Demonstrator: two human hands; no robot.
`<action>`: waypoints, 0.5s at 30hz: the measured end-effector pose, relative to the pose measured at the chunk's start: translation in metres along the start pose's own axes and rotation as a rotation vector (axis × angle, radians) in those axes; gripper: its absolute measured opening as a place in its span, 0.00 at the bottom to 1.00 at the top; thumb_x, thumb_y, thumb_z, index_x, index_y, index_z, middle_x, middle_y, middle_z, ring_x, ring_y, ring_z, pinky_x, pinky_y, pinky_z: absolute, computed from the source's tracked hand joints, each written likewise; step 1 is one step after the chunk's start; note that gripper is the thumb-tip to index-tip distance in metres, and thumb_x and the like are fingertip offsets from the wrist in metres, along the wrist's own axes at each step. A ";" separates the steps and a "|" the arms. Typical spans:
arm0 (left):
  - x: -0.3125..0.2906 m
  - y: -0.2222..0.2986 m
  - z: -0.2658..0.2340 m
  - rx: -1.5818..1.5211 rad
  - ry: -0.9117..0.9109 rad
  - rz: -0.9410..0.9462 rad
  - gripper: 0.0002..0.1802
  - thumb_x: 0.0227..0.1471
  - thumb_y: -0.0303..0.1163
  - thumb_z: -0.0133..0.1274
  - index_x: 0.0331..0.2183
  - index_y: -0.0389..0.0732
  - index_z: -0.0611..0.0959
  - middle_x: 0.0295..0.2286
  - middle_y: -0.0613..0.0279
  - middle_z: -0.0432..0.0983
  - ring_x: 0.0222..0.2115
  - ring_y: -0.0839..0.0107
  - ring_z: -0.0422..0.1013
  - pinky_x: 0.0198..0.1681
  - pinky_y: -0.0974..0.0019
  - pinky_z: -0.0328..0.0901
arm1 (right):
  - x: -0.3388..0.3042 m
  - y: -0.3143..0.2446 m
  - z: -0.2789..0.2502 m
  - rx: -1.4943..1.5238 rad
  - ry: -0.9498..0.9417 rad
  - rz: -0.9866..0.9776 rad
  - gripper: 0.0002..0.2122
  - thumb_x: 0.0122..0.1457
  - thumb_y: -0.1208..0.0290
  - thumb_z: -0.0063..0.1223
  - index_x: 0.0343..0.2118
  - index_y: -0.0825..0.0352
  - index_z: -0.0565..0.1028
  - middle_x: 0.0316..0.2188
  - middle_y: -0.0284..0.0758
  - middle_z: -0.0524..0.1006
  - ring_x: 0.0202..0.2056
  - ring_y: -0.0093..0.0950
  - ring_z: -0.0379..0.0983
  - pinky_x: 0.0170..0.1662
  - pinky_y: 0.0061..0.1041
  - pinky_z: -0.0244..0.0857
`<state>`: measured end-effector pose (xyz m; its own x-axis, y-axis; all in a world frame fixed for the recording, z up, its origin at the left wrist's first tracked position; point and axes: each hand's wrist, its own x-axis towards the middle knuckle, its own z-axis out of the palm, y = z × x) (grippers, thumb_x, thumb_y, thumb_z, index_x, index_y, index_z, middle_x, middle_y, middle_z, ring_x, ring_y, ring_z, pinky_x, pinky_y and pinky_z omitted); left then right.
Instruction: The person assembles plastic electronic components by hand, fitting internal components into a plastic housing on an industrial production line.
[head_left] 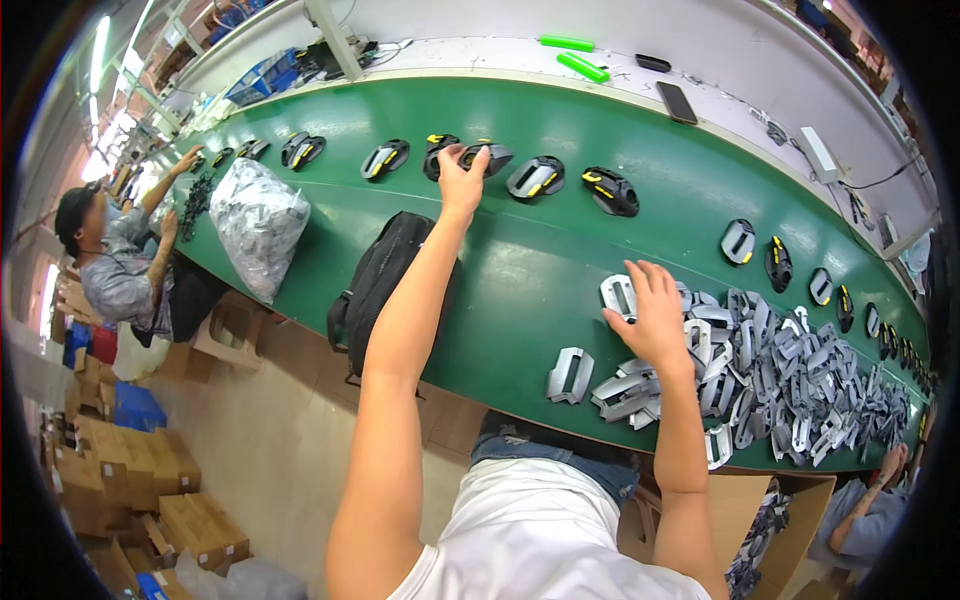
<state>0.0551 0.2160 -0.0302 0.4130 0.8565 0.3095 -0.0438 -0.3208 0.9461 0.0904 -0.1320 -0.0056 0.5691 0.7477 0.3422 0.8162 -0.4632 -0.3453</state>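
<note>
- At far left, a co-worker in a patterned grey shirt (125, 265) sits at the long green table (520, 265), one arm reaching over it.
- Next comes a bulging clear plastic bag (258, 225), then a black fabric bag (385, 285) at the table's near edge.
- The left hand (463, 180) reaches to the row along the back of the table, its fingers bent at a rounded grey-and-black plastic housing with a yellow accent (493, 155); whether they grip it or only touch it, I cannot tell. It looks light, stiff and rather smooth, so thumb and fingers on opposite long sides should hold it best.
- Just right of it lies a silver-grey and black oval housing with a yellow strip (537, 178), apart from its neighbours.
- Nearer the person, a lone grey slotted plastic shell (570, 376) lies apart from the heap.
- The right hand (652, 318) has its fingers spread, closed on nothing visible, beside a pale grey slotted shell (618, 294). This seems light and rigid, its thin rails perhaps breakable; the solid outer sides look the safer hold.
- Farther right spreads a loose heap of similar grey shells (790, 370).
</note>
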 end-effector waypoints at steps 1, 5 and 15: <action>0.000 -0.006 0.010 0.112 0.003 0.048 0.33 0.44 0.42 0.60 0.45 0.31 0.65 0.41 0.45 0.71 0.44 0.58 0.69 0.48 0.63 0.61 | 0.000 0.002 0.000 -0.022 -0.046 0.017 0.32 0.42 0.65 0.62 0.52 0.67 0.64 0.50 0.42 0.65 0.53 0.42 0.57 0.55 0.38 0.52; -0.005 -0.021 0.018 0.661 0.051 0.257 0.28 0.43 0.35 0.56 0.45 0.35 0.66 0.42 0.46 0.69 0.44 0.50 0.65 0.49 0.56 0.58 | 0.002 0.001 0.005 0.016 -0.101 0.024 0.29 0.40 0.69 0.62 0.49 0.66 0.66 0.46 0.40 0.67 0.50 0.40 0.60 0.54 0.36 0.54; -0.164 0.099 0.028 0.001 -0.705 0.029 0.15 0.50 0.36 0.53 0.32 0.32 0.76 0.26 0.50 0.76 0.29 0.68 0.74 0.32 0.69 0.67 | 0.011 -0.009 -0.013 0.475 0.344 0.187 0.09 0.44 0.80 0.56 0.31 0.68 0.74 0.27 0.37 0.73 0.27 0.33 0.72 0.30 0.26 0.65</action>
<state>0.0087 0.0322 0.0095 0.9026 0.3818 0.1989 -0.0629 -0.3402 0.9382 0.0906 -0.1255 0.0126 0.7624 0.4415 0.4731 0.6108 -0.2496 -0.7514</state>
